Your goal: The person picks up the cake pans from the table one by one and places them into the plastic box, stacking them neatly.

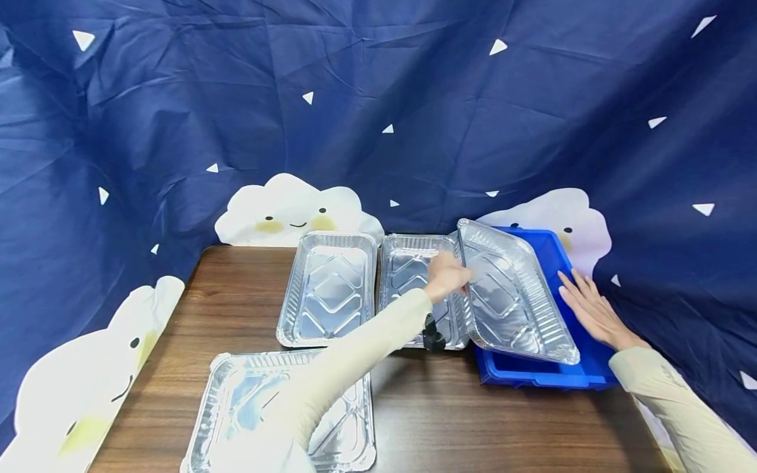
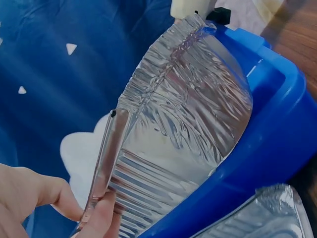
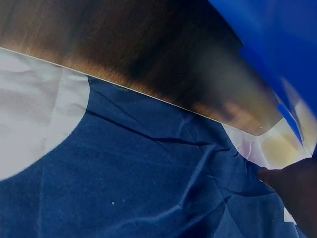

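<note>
Of the two hands, the left hand (image 1: 447, 276) pinches the left rim of a rectangular aluminum foil tray (image 1: 503, 295), which is held tilted over the blue plastic bin (image 1: 532, 380) at the right of the wood-grain surface (image 1: 449, 420). The right hand (image 1: 594, 312) grips nothing, its fingers extended along the right rim of the bin. Two further foil trays lie side by side left of the bin, the rear-left tray (image 1: 334, 292) and the middle tray (image 1: 408, 263), with a front-left tray (image 1: 355, 433) nearer the person, partly covered by the left sleeve (image 1: 355, 355).
</note>
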`<state>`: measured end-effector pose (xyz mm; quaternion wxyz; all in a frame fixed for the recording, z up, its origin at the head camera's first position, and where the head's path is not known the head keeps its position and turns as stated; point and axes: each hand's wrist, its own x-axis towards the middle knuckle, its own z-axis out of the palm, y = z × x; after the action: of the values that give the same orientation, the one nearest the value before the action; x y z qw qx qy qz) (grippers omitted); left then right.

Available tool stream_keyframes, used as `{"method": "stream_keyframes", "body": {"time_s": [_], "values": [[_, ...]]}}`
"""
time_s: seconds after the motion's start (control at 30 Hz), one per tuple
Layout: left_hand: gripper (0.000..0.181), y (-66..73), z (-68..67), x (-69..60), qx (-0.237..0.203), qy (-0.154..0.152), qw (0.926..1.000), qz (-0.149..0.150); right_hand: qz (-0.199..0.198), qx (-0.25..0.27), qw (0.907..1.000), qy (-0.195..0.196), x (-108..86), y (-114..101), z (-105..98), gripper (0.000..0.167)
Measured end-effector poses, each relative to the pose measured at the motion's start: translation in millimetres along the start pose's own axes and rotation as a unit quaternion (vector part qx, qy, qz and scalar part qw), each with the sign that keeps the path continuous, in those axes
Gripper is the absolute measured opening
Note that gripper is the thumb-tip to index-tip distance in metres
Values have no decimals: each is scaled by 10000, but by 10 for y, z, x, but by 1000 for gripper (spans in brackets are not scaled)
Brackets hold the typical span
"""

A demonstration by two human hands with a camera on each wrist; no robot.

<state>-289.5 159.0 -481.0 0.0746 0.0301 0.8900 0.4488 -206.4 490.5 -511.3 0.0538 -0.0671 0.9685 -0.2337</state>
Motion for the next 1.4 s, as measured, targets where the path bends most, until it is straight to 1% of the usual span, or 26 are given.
{"method": "stream_keyframes", "body": {"time_s": [0.03, 0.1, 0.13, 0.17, 0.2, 0.23, 0.3, 0.33, 0.37, 0.4, 0.47, 0.53, 0.6, 0.63, 0.7, 0.77, 0.83, 0.9, 0.97, 1.03, 1.1, 1.17, 1.2, 1.23, 1.3, 1.4], "values": [[30, -105, 185, 161, 40, 80, 9999, 91, 2, 2, 10000, -1, 3, -1, -1, 67], [31, -296, 562, 461, 226, 367, 9987, 282, 5, -3, 10000, -26, 7, -7, -7, 67], [30, -332, 679, 542, 276, 424, 9983, 282, 7, -19, 10000, -38, 6, -12, -9, 67], [32, -375, 795, 640, 206, 338, 9988, 290, 3, -30, 10000, -52, 2, -14, -10, 67], [33, -290, 742, 564, 200, 275, 9992, 227, 7, -43, 10000, -73, 0, -17, -11, 68], [32, -231, 749, 524, 266, 282, 9991, 155, 11, -49, 9999, -96, -2, -19, -11, 67], [32, -158, 817, 460, 357, 492, 9979, 201, 23, -31, 9999, -148, -10, -23, -10, 67], [30, -88, 792, 392, 343, 404, 9986, 78, 28, -14, 9998, -172, -14, -22, -10, 67], [31, -64, 832, 371, 391, 440, 9983, 47, 33, 10, 9998, -191, -17, -23, -9, 67], [30, -69, 911, 376, 504, 611, 9968, 74, 38, 20, 9998, -206, -17, -27, -7, 67], [29, -74, 1024, 378, 581, 758, 9954, 44, 39, 56, 9997, -213, -18, -26, -4, 67], [28, -67, 1092, 369, 626, 725, 9953, -129, 25, 61, 9998, -209, -12, -22, -1, 67], [30, -118, 1224, 406, 769, 943, 9925, -91, -4, 41, 9998, -188, -5, -27, 1, 67], [32, -126, 1247, 405, 764, 924, 9927, -112, -10, 47, 9998, -180, 0, -28, 0, 67], [35, -188, 1360, 457, 859, 1028, 9910, -30, -33, 35, 9998, -177, 10, -31, -3, 67], [36, -229, 1443, 499, 933, 1031, 9903, -4, -59, 29, 9999, -151, 15, -39, -6, 68], [37, -226, 1460, 493, 963, 1011, 9902, -18, -73, 24, 9999, -119, 21, -38, -8, 68], [35, -213, 1453, 472, 960, 962, 9907, -63, -84, 1, 9999, -94, 24, -37, -10, 67], [32, -212, 1439, 461, 931, 782, 9925, -97, -87, -8, 9999, -71, 26, -35, -10, 68], [31, -232, 1425, 465, 771, 523, 9956, -50, -78, -9, 9999, -76, 22, -34, -11, 68], [29, -221, 1356, 444, 691, 226, 9974, -8, -67, 17, 9999, -86, 15, -34, -12, 68], [29, -142, 1208, 348, 619, -45, 9981, 2, -50, 37, 9999, -106, 8, -30, -11, 69], [24, -51, 1062, 244, 514, -168, 9985, -31, -41, 52, 9999, -123, 4, -26, -12, 69], [25, 54, 897, 127, 432, -327, 9985, -118, -31, 43, 9999, -127, 1, -20, -11, 69], [30, 260, 573, -116, 101, -577, 9979, -262, -29, 27, 9999, -107, -6, -10, -9, 69], [44, 529, 143, -446, -332, -752, 9957, -423, -54, -3, 10000, -51, -8, 0, -11, 68]]}}
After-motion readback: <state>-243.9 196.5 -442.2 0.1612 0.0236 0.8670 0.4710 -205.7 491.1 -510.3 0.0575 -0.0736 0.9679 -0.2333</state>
